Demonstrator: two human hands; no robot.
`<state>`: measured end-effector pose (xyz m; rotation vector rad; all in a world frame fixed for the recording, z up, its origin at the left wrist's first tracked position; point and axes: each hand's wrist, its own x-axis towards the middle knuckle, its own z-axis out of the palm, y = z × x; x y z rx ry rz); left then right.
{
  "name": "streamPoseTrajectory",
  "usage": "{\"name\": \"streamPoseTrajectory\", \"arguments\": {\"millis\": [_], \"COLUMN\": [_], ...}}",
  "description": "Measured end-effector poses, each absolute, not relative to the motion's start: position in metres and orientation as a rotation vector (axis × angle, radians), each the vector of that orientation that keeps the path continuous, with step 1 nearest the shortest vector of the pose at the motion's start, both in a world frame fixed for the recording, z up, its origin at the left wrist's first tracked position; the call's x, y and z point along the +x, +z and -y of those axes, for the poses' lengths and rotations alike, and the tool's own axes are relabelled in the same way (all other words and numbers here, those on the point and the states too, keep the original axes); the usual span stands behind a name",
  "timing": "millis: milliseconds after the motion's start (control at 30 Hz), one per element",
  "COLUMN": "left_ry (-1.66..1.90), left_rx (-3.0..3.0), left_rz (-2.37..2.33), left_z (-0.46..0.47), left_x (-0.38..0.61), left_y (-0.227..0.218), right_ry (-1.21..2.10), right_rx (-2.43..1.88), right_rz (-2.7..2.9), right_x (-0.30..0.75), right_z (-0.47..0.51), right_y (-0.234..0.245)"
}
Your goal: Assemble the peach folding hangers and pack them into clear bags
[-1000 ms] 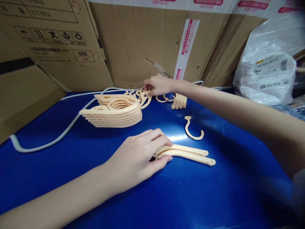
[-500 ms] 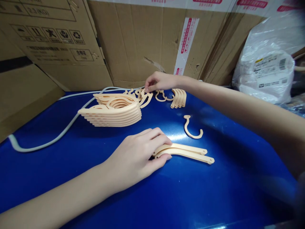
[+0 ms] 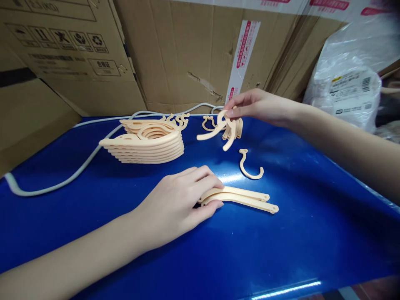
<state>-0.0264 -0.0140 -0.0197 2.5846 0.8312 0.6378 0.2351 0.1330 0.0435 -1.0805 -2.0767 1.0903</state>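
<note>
My left hand [image 3: 184, 200] rests on the blue table, its thumb and fingers closed around the left ends of two cream plastic hanger arms [image 3: 243, 198] lying side by side. Above the table, my right hand [image 3: 250, 106] pinches a cream forked hanger piece [image 3: 218, 130] with two curved prongs pointing down. A single cream hook [image 3: 250, 168] lies between the hands, touched by neither. Partly behind the raised piece are more short curved arms [image 3: 240, 128] and another hook [image 3: 208, 123].
Left of centre stands a neat stack of cream hanger parts [image 3: 146, 152], with small hooks [image 3: 183, 121] behind it. A white cable [image 3: 71, 183] curves along the table's left and back. Cardboard boxes [image 3: 175, 54] wall off the rear; a plastic-wrapped bundle [image 3: 346, 89] sits at right.
My right hand has lifted the forked hanger piece from the small parts at the back and carried it right and nearer. My left hand keeps its grip on the two arms.
</note>
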Motion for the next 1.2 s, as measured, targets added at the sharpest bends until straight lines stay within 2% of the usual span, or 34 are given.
{"name": "streamPoseTrajectory", "arguments": {"millis": [167, 367, 800, 1067, 1200], "left_ry": [0.630, 0.602, 0.721, 0.927, 0.962], "left_rx": [2.630, 2.733, 3.035, 3.247, 3.289], "left_rz": [-0.822, -0.820, -0.768, -1.055, -1.230], "left_z": [0.016, 0.018, 0.017, 0.019, 0.019], "left_x": [-0.025, -0.024, -0.023, -0.024, -0.024], "left_y": [-0.018, -0.015, -0.012, -0.008, -0.005], "right_ry": [1.099, 1.291, 1.213, 1.021, 0.666], "right_rx": [-1.165, -1.083, -1.073, -1.115, -0.988], "right_rz": [2.062, 2.007, 2.025, 2.028, 2.307], "right_x": [0.234, 0.208, 0.196, 0.215, 0.220], "right_z": [-0.098, -0.071, -0.075, -0.069, -0.067], "right_y": [0.027, 0.011, -0.002, 0.008, -0.001]}}
